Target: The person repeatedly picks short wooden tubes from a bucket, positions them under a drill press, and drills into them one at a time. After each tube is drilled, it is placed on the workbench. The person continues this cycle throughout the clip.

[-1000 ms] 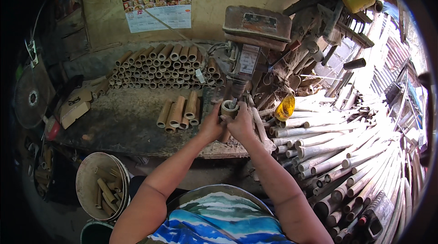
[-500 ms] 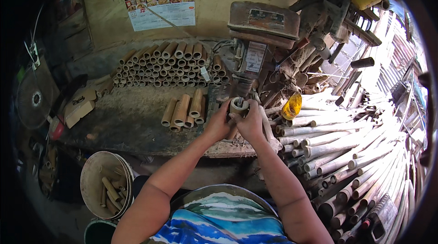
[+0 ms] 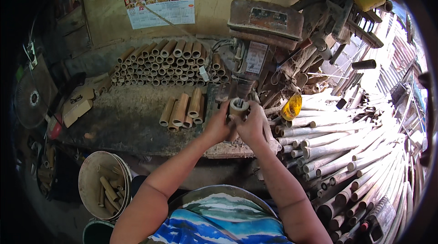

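Observation:
Both of my hands are wrapped around a short bamboo tube (image 3: 238,109) beneath the head of a dusty drill press (image 3: 264,21). My left hand (image 3: 218,126) grips its left side and my right hand (image 3: 252,127) its right, the thumbs close together at the front. The tube's pale open end faces up toward me, with a metal bit or spindle showing inside the hole. My hands and the tool hide most of the tube's lower part. Just left of my left hand, several cut bamboo tubes (image 3: 181,109) lie in a small pile on the workbench (image 3: 123,118).
Stacked bamboo tubes (image 3: 157,68) line the bench's back, under a wall calendar (image 3: 159,4). Long bamboo poles (image 3: 328,148) fill the right side, with a yellow container (image 3: 292,107) by them. A bucket (image 3: 85,184) of bamboo pieces and a fan (image 3: 33,98) are at left.
The view has shifted slightly. My hands keep their hold on the bamboo tube at the drill press, with barely any visible movement.

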Tool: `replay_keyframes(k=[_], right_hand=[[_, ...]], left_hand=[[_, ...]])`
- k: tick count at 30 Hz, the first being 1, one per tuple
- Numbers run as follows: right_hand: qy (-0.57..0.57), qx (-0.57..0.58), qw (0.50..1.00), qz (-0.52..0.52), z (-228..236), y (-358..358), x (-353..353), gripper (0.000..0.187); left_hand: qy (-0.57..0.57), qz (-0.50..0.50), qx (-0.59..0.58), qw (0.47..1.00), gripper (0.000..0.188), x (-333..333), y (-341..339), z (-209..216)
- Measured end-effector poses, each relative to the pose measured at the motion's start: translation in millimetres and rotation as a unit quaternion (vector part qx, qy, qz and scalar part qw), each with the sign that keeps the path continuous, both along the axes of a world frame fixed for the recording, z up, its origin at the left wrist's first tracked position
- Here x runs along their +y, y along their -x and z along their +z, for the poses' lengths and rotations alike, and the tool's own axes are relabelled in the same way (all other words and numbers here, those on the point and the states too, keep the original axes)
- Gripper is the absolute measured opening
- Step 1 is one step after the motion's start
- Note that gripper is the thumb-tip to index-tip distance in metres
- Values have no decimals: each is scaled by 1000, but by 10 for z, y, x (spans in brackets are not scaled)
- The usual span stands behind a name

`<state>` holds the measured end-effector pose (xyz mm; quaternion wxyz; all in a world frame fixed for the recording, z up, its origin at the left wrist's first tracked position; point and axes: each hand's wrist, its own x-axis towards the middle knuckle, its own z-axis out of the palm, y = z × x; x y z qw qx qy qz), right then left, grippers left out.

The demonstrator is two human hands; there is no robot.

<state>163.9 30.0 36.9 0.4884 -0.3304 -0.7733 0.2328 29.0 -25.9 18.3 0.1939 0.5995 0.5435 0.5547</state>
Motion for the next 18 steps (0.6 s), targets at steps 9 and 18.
replay_keyframes(k=[9,18], right_hand=[[92,-69,993,2,-171,-5,-135,63],[70,-39,996,35,-88,81,-34,62]], left_hand=[[17,-13,-43,999,72,-26,-20,-423],[43,17,-33,998,73,5,43,-265]])
